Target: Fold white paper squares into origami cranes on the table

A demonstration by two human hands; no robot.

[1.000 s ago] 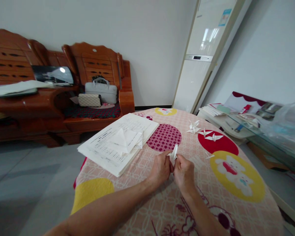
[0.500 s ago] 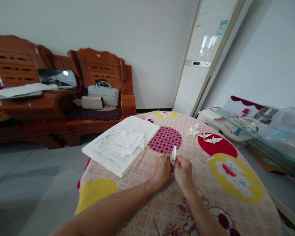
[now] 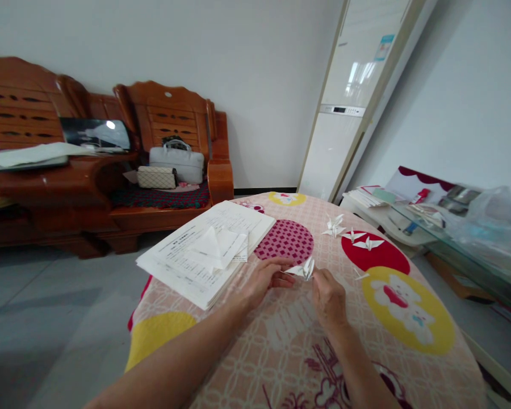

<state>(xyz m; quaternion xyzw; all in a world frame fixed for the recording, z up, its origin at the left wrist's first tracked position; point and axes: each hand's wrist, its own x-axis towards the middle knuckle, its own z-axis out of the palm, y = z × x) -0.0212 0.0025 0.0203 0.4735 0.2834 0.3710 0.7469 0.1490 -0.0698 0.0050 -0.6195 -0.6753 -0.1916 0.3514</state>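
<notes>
A white folded paper crane [image 3: 304, 269] is held just above the patterned tablecloth, between my two hands. My left hand [image 3: 266, 279] pinches its pointed left end, with the fingers reaching to the right. On the other side, the closed fingers of my right hand [image 3: 329, 295] grip the crane's right edge, partly hiding it. Several finished paper cranes [image 3: 368, 243] stand farther back on the right of the cloth. A small strip of folded white paper [image 3: 360, 275] lies closer to my right hand.
Left of my hands lies a stack of printed sheets [image 3: 174, 250] with folded white paper [image 3: 217, 247] on top. A glass-topped side table [image 3: 451, 241] carries a plastic bag [image 3: 485, 216]. Behind are a wooden chair [image 3: 176, 113] and a tall white cabinet unit [image 3: 340, 136].
My hands have moved apart, the left one to the left and the right one slightly right. The crane has turned and now spreads sideways between them.
</notes>
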